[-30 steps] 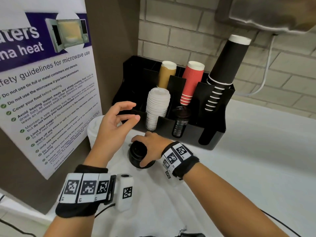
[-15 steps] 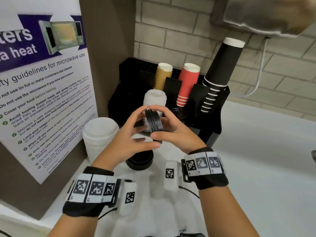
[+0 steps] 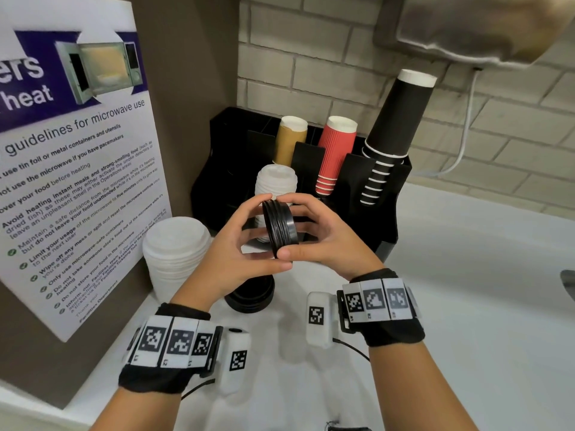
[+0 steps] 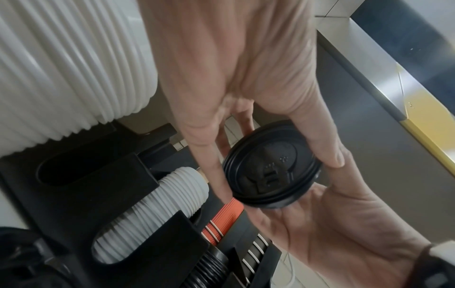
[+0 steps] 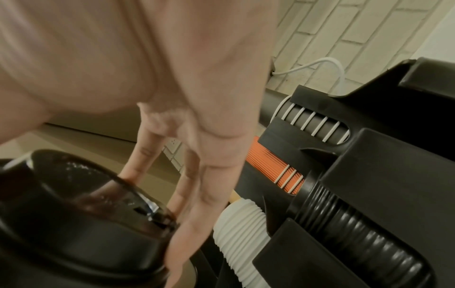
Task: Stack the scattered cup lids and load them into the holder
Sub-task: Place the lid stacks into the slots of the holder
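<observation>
A small stack of black cup lids stands on edge at mid-frame, pinched between the left hand and the right hand, above the white worktop. Below them, more black lids sit partly hidden by the left hand. Behind, the black holder keeps white lids and cups. A white lid stack stands at left by the poster. The worktop's right side lies open.
</observation>
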{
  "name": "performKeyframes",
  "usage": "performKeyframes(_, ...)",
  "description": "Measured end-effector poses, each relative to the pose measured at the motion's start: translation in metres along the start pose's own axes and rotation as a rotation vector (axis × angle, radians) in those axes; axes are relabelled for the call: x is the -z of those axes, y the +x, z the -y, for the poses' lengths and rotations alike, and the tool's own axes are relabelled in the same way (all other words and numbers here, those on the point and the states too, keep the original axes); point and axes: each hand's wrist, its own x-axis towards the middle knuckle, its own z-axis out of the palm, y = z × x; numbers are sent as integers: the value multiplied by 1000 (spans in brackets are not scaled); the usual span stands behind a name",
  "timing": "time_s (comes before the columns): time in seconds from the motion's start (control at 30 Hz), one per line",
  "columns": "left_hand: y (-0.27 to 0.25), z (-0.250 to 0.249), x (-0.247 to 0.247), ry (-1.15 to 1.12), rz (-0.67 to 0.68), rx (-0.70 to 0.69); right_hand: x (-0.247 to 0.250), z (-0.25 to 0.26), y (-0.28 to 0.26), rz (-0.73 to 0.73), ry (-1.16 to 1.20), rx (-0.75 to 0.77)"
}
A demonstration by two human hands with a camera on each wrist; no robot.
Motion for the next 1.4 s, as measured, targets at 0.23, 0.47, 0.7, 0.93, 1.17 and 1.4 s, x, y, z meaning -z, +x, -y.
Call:
performKeyframes(0.23,1,3,1,-3,3,9,-5,-3,2,-21,-9,28)
performKeyframes(0.47,3,-4,11,-1,-136,-7,40,-3,29,-253,-236,42)
performKeyframes(0.7,2,-13,22,48,-270,-39,93,-14,75,-109,-928,-185)
performKeyframes(0.93,1,-11,20,64,-261,-20,82,-27,91,83,-1092,-289)
performKeyframes(1.17,-2,-12,22,88,-285,-1,81,-37,80,102,-1082,-312)
performKeyframes(1.4,-2,-11,19,104,-281,23,67,-39,70,18,-1243,-277)
